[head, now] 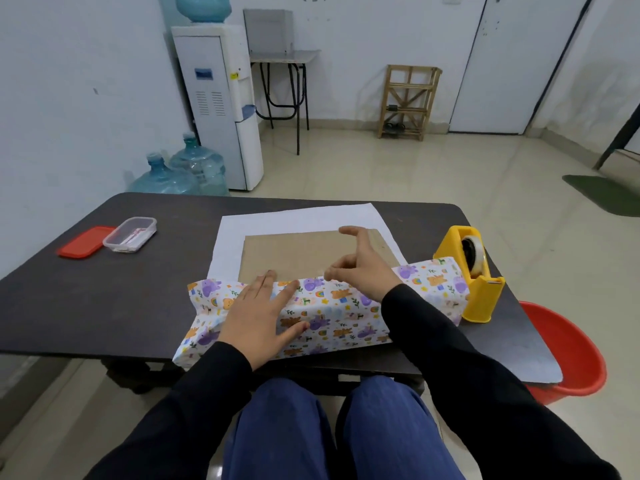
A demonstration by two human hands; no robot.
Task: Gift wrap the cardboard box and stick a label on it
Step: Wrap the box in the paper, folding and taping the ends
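Note:
A flat brown cardboard box [294, 251] lies on the wrapping paper, whose white underside [298, 216] shows beyond the box. The paper's near flap [339, 306], printed with bears and rainbows, is folded up over the box's near edge. My left hand [256, 313] lies flat on this flap with fingers spread, pressing it down. My right hand [363, 268] hovers at the flap's edge on the box top. It pinches what looks like a small piece of clear tape [320, 271], index finger raised.
A yellow tape dispenser [474, 271] stands at the right end of the dark table [104, 289], touching the paper. A clear plastic container [130, 234] and its red lid [85, 241] sit far left. A red bucket [571, 355] stands on the floor at right.

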